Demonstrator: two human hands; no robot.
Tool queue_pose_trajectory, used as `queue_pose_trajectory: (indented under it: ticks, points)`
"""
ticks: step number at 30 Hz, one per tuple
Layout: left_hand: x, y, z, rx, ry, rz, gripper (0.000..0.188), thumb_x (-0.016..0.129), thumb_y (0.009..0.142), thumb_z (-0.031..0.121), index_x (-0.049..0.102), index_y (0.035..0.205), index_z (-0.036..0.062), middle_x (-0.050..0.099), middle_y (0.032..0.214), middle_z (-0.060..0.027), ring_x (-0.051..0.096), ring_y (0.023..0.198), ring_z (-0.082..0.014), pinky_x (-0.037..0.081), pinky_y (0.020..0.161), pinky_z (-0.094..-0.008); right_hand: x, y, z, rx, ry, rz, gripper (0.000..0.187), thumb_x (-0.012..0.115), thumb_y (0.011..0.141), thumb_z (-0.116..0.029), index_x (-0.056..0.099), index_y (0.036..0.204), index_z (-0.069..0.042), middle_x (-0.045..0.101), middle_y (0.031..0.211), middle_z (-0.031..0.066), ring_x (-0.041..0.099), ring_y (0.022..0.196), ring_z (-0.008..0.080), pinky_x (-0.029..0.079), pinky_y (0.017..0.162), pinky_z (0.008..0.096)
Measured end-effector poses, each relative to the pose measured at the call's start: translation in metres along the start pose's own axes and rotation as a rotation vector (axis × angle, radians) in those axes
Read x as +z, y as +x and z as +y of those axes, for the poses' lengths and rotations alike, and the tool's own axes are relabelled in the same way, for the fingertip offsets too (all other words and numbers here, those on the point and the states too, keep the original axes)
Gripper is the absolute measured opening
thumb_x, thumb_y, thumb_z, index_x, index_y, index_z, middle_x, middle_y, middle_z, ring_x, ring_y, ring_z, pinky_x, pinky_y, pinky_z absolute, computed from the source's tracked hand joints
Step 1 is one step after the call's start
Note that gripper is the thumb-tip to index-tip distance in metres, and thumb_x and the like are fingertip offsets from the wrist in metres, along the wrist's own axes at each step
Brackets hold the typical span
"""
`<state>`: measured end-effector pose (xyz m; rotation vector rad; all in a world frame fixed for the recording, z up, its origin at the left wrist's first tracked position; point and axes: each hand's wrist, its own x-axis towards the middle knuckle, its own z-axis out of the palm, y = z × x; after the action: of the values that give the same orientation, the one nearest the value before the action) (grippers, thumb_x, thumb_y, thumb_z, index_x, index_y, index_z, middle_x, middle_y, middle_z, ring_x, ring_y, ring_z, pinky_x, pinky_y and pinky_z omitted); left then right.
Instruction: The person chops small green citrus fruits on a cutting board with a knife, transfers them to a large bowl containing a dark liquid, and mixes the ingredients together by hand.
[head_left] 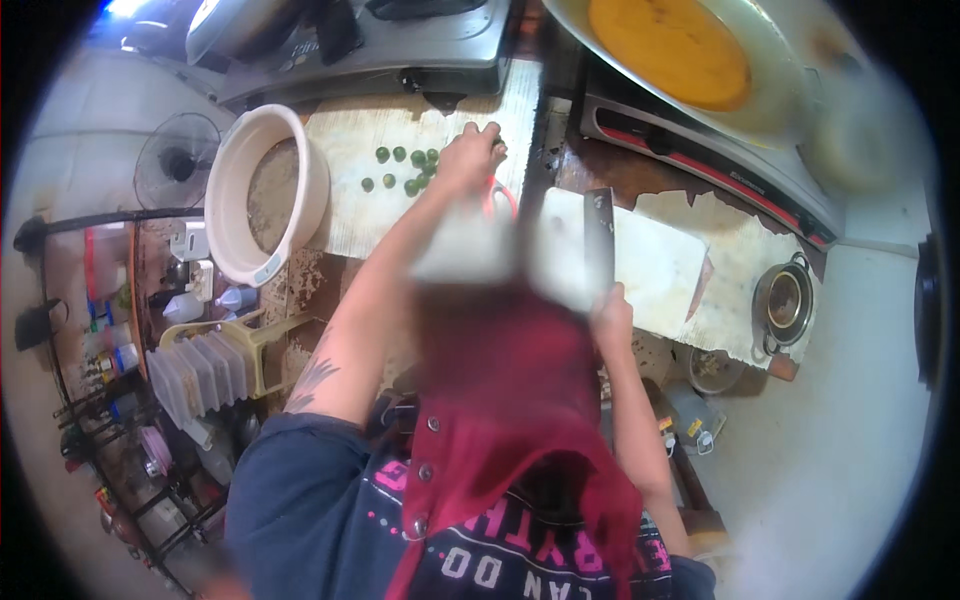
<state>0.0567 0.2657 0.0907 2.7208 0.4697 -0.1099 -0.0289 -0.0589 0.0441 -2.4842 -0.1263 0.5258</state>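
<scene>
Small green limes [405, 170] lie scattered on the counter just under and left of the left hand [466, 155], whose fingers curl down among them, apparently closing on one. The right hand [610, 315] grips the handle of a cleaver [600, 235], its blade lying over a white cutting board [650, 265]. A cream basin [300, 170] sits left of the limes.

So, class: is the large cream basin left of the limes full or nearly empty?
Nearly empty: the cream basin shows only a shallow brownish layer at the bottom, its walls bare.
</scene>
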Motion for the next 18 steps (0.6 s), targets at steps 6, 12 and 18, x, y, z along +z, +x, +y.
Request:
queue_pose_trajectory:
  ticks: [6, 12, 18]
  points:
    - [0.016, 0.014, -0.008, 0.078, -0.22, 0.203, 0.034, 0.061, 0.083, 0.022, 0.057, 0.113, 0.0064, 0.061, 0.1, -0.0171, 0.062, 0.089, -0.0349, 0.048, 0.076, -0.0413, 0.007, -0.001, 0.008, -0.058, 0.045, 0.019, 0.019, 0.05, 0.09, -0.015, 0.043, 0.092, 0.002, 0.059, 0.072, 0.0304, 0.057, 0.072, 0.0497, 0.044, 0.063, 0.0565]
    - [-0.013, -0.036, 0.035, -0.108, -1.909, -0.6, 0.037, 0.059, 0.089, 0.009, 0.049, 0.125, 0.0064, 0.057, 0.114, -0.0142, 0.043, 0.067, -0.0072, 0.039, 0.053, -0.0152, 0.024, 0.001, 0.038, -0.065, 0.137, 0.036, 0.019, 0.049, 0.09, -0.016, 0.043, 0.093, 0.001, 0.06, 0.073, 0.0295, 0.058, 0.072, 0.049, 0.045, 0.064, 0.0565]
    - [0.017, -0.071, 0.078, -0.191, -2.042, -0.779, 0.04, 0.064, 0.086, 0.008, 0.048, 0.123, 0.0059, 0.052, 0.12, -0.0135, 0.045, 0.076, -0.0094, 0.042, 0.059, -0.0162, -0.039, -0.013, -0.024, 0.086, 0.188, 0.061, 0.019, 0.048, 0.091, -0.018, 0.044, 0.093, 0.001, 0.06, 0.074, 0.0296, 0.059, 0.073, 0.0485, 0.046, 0.066, 0.0556]
